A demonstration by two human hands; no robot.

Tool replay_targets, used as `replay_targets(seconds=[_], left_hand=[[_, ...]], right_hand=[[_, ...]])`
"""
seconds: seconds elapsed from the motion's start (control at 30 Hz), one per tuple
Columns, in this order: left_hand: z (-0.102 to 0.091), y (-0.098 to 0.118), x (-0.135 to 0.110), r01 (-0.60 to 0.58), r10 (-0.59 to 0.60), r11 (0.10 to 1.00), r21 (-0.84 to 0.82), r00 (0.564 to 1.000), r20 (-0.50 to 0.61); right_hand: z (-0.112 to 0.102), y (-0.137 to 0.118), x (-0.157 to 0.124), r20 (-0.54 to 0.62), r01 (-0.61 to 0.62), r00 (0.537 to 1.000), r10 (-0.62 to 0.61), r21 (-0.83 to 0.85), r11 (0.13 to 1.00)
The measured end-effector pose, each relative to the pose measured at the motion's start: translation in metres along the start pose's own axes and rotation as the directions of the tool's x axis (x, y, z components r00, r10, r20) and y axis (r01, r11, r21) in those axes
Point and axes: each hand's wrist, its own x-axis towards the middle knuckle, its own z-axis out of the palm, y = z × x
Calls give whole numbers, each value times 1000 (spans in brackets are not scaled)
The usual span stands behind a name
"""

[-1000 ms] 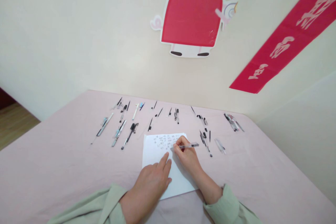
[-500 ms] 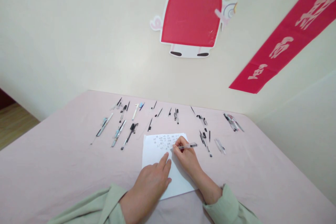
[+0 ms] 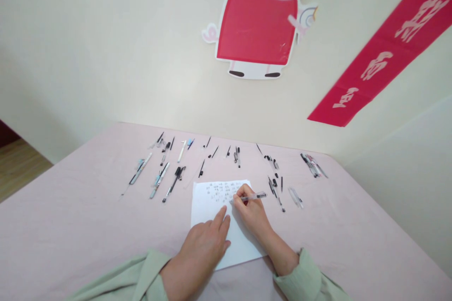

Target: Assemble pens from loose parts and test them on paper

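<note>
A white sheet of paper point(image 3: 206, 202) lies on the pink tablecloth in front of me, with small dark marks along its top. My right hand point(image 3: 251, 211) is closed around a clear pen point(image 3: 254, 196), its tip resting on the sheet near the marks. My left hand point(image 3: 206, 244) lies flat on the lower part of the paper, fingers stretched out and together, holding nothing.
Several pens and pen parts lie in loose groups across the far half of the table point(image 3: 70, 225): a group at the left point(image 3: 160, 176), some by the right hand point(image 3: 277, 188), more at far right point(image 3: 312, 164). A wall with a red cartoon cutout stands behind.
The right hand and pen have barely shifted on the paper. The left hand has stayed put. The view has tipped slightly.
</note>
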Motion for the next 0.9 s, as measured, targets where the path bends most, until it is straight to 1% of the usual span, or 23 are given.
replay_targets(seconds=[0.13,0.3,0.5,0.7,0.9], left_hand=[[1,-1,0,-9,9,1000,-1,1000,-5],[-1,-1,1,-9,9,1000,0,1000,18],[-3,0,1,-10,10,1000,1,1000,23],[-3,0,1,4,-4,1000,5,1000,31],[-2,0,0,4,-4,1000,-24,1000,11]], right_hand=[[0,1,1,1,17,1000,-17,-1,1000],[1,2,1,-10,-7,1000,7,-3,1000],[0,-1,2,-27,12,1000,-12,-13,1000],[-1,1,3,3,13,1000,-13,-15,1000],[-1,-1,2,-2,-4,1000,4,-13,1000]])
